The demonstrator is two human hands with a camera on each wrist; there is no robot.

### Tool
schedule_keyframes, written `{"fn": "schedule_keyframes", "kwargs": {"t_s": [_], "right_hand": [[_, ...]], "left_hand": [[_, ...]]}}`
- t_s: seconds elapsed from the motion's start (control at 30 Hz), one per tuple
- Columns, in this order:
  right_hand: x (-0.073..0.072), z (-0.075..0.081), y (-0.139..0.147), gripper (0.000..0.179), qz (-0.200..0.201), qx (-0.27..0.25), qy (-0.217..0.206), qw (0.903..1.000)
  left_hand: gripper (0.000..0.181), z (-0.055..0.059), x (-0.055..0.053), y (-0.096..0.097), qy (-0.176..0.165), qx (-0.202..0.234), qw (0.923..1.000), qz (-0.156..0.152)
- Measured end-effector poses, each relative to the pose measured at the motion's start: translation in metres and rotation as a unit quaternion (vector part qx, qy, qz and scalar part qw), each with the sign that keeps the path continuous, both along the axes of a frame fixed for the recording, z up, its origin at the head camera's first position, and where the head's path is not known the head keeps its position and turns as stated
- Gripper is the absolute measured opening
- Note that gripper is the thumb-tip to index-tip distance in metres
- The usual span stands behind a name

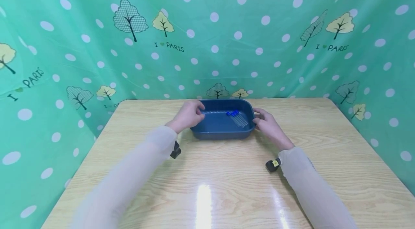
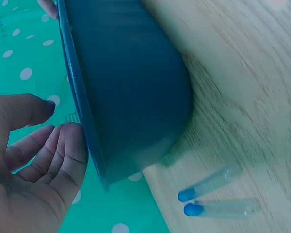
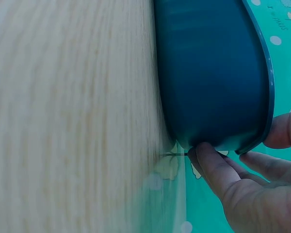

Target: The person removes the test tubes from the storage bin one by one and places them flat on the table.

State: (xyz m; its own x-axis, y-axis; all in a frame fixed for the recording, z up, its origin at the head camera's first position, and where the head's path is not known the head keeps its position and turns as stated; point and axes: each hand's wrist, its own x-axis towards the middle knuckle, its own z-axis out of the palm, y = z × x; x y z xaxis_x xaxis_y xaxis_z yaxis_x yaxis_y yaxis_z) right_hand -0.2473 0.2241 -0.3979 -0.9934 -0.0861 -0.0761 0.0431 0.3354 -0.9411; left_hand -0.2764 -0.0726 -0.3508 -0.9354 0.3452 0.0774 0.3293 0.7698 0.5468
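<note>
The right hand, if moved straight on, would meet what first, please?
The right hand would probably meet the blue bin first, at its right end; the fingers seem to touch it, though depth is unclear.

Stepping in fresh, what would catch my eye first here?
Probably the bright green, white-dotted cloth behind the table. Next, near the table's far edge, the blue tray, with blue-capped tubes in its right part, the left hand at its left end and the right hand at its right. The left wrist view also shows two loose tubes beside the tray.
</note>
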Motion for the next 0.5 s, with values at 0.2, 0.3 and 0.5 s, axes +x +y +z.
{"fn": "schedule_keyframes", "kwargs": {"t_s": [0.2, 0.3, 0.5], "right_hand": [[0.000, 0.000, 0.000, 0.052, -0.001, 0.001, 0.000, 1.0000], [0.000, 0.000, 0.000, 0.052, -0.004, 0.002, 0.001, 1.0000], [0.001, 0.000, -0.001, 0.052, 0.002, 0.004, 0.008, 1.0000]], "left_hand": [[0.028, -0.002, -0.001, 0.011, -0.002, -0.008, 0.9999, -0.006], [0.028, -0.003, 0.000, 0.017, -0.004, -0.012, 0.9999, -0.009], [0.027, -0.006, 0.002, 0.026, -0.012, -0.031, 0.9993, -0.013]]}}
